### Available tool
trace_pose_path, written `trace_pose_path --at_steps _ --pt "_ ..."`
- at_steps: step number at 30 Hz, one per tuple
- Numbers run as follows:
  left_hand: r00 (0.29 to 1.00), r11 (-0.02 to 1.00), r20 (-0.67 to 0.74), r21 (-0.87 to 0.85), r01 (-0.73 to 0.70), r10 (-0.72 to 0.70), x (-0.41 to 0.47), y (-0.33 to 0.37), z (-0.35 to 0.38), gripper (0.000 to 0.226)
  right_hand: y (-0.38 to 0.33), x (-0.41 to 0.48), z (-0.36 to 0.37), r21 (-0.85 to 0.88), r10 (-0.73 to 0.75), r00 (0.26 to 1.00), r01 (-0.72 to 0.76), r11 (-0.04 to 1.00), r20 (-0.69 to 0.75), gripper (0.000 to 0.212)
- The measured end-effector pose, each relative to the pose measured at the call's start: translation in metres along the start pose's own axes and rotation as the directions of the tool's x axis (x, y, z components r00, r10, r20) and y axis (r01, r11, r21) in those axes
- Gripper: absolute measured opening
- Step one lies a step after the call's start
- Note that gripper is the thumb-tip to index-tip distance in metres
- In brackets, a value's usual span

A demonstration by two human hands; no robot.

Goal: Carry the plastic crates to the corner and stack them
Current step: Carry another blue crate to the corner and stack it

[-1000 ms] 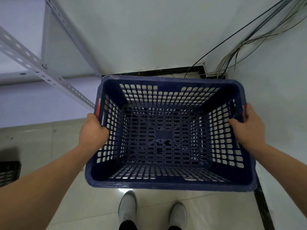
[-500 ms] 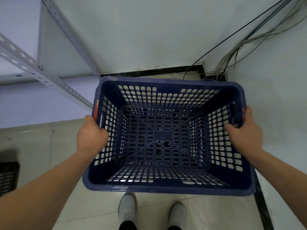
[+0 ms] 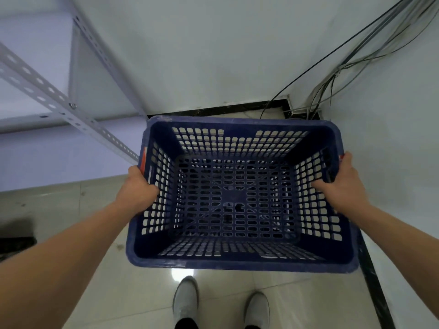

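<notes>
The crate [image 3: 237, 198] is a blue, empty, open-topped plastic box with lattice walls and floor, held level in the air above the floor [image 3: 133, 293], close to the corner where 2 walls meet. It looks light and stiff: moulded plastic with a thick rolled rim, unlikely to flex much or to break from a gentle set-down. The smooth rim could slip, so the short ends are the sensible grip, and that is where it is held. The left hand [image 3: 139, 193] is closed over the left end's rim, fingers curled inside the wall. The right hand [image 3: 339, 184] is wrapped over the right end the same way, thumb along the outside. A shelf frame [image 3: 71, 110] stands just left of the crate; cables [image 3: 332, 86] run down the corner beyond it. Another dark crate edge [image 3: 14, 245] shows at the far left of the floor.
</notes>
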State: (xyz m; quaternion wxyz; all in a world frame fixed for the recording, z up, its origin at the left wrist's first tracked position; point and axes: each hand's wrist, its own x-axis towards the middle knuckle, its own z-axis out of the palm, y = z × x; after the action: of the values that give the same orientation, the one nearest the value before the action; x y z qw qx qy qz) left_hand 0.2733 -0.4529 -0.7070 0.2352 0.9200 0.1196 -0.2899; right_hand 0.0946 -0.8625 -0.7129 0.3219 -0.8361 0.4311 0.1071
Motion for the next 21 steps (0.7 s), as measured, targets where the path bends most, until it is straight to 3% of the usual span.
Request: trace_pose_path --at_steps 2,5,10,15,21 --pt "0.995 0.999 0.091 0.003 0.037 -0.037 -0.009 0.005 -0.015 0.058 0.013 0.006 -0.007 0.036 0.044 0.994 -0.048 0.998 0.096 0.116" --pt "0.992 0.986 0.112 0.145 -0.077 0.061 -0.035 0.013 -0.031 0.071 0.009 -0.016 -0.015 -0.017 0.029 0.985 -0.027 1.0 0.169 0.13" --pt "0.965 0.895 0.106 0.359 -0.264 0.241 -0.089 0.025 -0.066 0.09 -0.029 -0.089 -0.036 -0.206 -0.182 0.967 0.217 0.954 0.177 0.123" --pt "0.934 0.822 0.085 0.452 -0.346 0.347 -0.159 0.042 -0.114 0.101 -0.061 -0.144 -0.08 -0.299 -0.255 0.954 0.292 0.909 0.157 0.116" --pt "0.884 0.757 0.052 0.495 -0.427 0.465 -0.242 0.065 -0.165 0.103 -0.088 -0.208 -0.139 -0.229 -0.285 0.95 0.308 0.923 0.129 0.107"
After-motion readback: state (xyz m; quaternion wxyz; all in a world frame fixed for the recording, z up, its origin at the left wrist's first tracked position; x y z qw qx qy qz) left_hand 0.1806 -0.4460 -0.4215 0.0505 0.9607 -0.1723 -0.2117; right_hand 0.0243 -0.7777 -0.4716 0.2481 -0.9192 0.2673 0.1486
